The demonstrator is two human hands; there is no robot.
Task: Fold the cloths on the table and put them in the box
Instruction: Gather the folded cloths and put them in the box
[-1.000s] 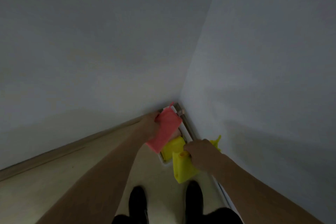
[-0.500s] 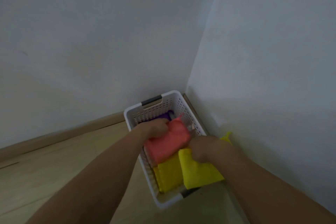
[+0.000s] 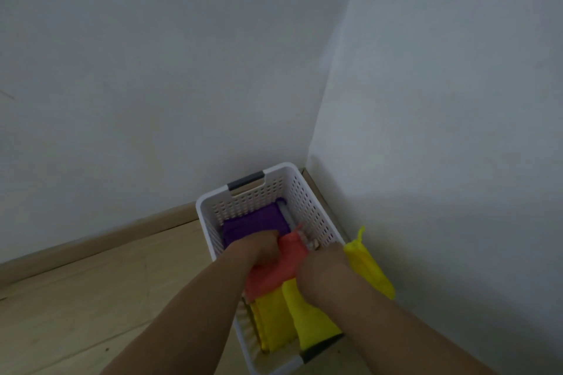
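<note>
Left hand (image 3: 259,248) gripping folded coral-red cloth (image 3: 281,268) inside white perforated plastic basket (image 3: 307,201); right hand (image 3: 323,266) clutching yellow cloth (image 3: 370,271), long axis pointing toward wall corner.

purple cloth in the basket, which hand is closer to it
Left. The left hand touches the purple cloth at its near edge; the right hand sits apart, beyond the pink cloth.

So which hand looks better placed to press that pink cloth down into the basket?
Probably the left hand: it grips the pink cloth inside the basket. The right hand is holding a yellow cloth.
</note>
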